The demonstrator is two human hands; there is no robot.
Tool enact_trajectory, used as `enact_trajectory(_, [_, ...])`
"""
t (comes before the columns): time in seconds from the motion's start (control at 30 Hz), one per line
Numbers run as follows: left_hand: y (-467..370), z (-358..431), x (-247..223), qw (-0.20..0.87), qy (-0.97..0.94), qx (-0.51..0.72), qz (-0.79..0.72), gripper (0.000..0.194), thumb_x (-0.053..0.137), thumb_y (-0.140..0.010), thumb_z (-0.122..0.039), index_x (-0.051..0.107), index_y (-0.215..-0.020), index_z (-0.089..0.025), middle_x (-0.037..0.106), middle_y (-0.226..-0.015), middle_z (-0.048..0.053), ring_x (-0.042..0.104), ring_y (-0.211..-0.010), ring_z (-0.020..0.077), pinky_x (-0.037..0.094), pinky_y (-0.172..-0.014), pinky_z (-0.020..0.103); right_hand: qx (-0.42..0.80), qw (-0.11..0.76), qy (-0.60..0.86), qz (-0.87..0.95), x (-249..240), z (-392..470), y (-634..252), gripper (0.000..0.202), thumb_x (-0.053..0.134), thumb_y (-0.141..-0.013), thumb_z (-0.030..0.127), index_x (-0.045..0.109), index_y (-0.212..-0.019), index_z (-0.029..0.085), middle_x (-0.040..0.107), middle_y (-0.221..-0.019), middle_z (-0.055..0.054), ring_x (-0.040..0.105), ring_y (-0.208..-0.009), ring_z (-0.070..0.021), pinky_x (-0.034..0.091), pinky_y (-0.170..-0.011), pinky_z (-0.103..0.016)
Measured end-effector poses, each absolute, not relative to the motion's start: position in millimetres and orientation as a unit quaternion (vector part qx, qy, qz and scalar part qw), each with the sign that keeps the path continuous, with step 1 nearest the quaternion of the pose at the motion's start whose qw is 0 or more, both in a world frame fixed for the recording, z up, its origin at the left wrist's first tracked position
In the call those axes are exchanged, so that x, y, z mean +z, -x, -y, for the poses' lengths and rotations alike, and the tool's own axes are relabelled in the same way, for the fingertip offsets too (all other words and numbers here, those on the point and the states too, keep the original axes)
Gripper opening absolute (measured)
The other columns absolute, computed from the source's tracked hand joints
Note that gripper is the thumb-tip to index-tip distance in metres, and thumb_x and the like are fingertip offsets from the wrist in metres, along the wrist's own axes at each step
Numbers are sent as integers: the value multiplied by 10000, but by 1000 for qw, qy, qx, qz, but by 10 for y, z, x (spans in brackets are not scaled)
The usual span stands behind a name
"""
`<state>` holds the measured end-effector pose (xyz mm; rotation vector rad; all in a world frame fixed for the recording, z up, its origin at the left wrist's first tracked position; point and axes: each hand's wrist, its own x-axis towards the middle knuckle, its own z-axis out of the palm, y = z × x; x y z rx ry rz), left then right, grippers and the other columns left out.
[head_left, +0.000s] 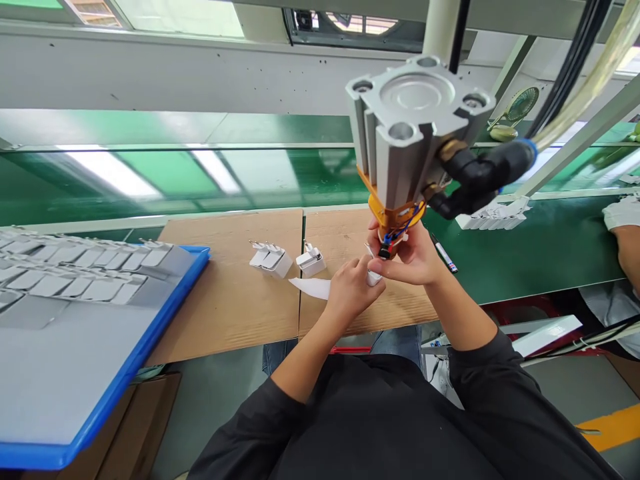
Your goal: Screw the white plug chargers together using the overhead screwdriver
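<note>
My left hand (353, 288) and my right hand (407, 257) meet below the pneumatic cylinder's orange bracket (387, 212). Both have their fingers closed around a small white piece (373, 277), mostly covered by the fingers, so its exact kind is hidden. A curved strip of white paper (313, 287) sticks out to the left from beside my left hand. Just beyond that strip, a white plug adapter (311, 259) stands on the brown board, prongs up. Farther left is a small group of white plug adapters (271, 259) standing together.
The metal cylinder (415, 127) with black hose fittings hangs close above my hands. At left, a blue-rimmed tray (200, 267) carries rows of adapters. A marker pen (444, 255) lies right of my right hand. More white parts (495, 215) and another person's arm (627, 250) are at far right.
</note>
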<state>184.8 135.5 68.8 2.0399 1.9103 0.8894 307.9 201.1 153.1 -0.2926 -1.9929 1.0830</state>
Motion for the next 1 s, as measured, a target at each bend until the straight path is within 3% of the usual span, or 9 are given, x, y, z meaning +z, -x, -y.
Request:
enact_trajectory(0.23, [-1809,-1293,815,111,-698,286,-647,468,667,-818,-343,593,-1258,-197,703,-927,87,640,-1088,322,501,-917,402,403,433,92,801,1602,-1939,-3039,416,738,-777,491,496,-949,200,445,-688,48,454,-577,-94,369,-482,-235])
enact_trajectory(0.37, [-1782,-1265,826,122,-696,277,-651,430,666,-829,-372,617,-1218,-197,695,-895,82,663,-1020,315,487,-956,428,416,437,79,793,1658,-1869,-3015,414,728,-782,496,499,-941,190,490,-749,29,481,-626,-89,431,-529,-234])
enact_trajectory(0.7, [-1724,-1265,830,137,-714,273,-630,322,647,-848,-337,655,-1143,-210,698,-965,73,672,-959,277,491,-975,430,463,414,116,775,1639,-1811,-3003,518,755,-753,512,550,-1099,186,561,-849,-6,564,-730,-113,555,-659,-267])
enact_trajectory(0.83, [-1716,-1273,788,145,-717,276,-623,325,648,-849,-352,665,-1140,-208,704,-1016,87,673,-968,281,513,-946,422,472,410,91,775,1632,-1838,-2977,533,746,-757,481,544,-1149,181,573,-875,-16,557,-725,-110,547,-643,-258])
enact_trajectory(1.0, [-1705,-1268,777,140,-723,288,-612,336,638,-853,-338,661,-1166,-218,718,-1033,77,668,-983,271,532,-907,393,476,415,103,768,1600,-1850,-2964,575,737,-740,558,548,-1138,190,550,-858,-8,537,-696,-104,514,-605,-252])
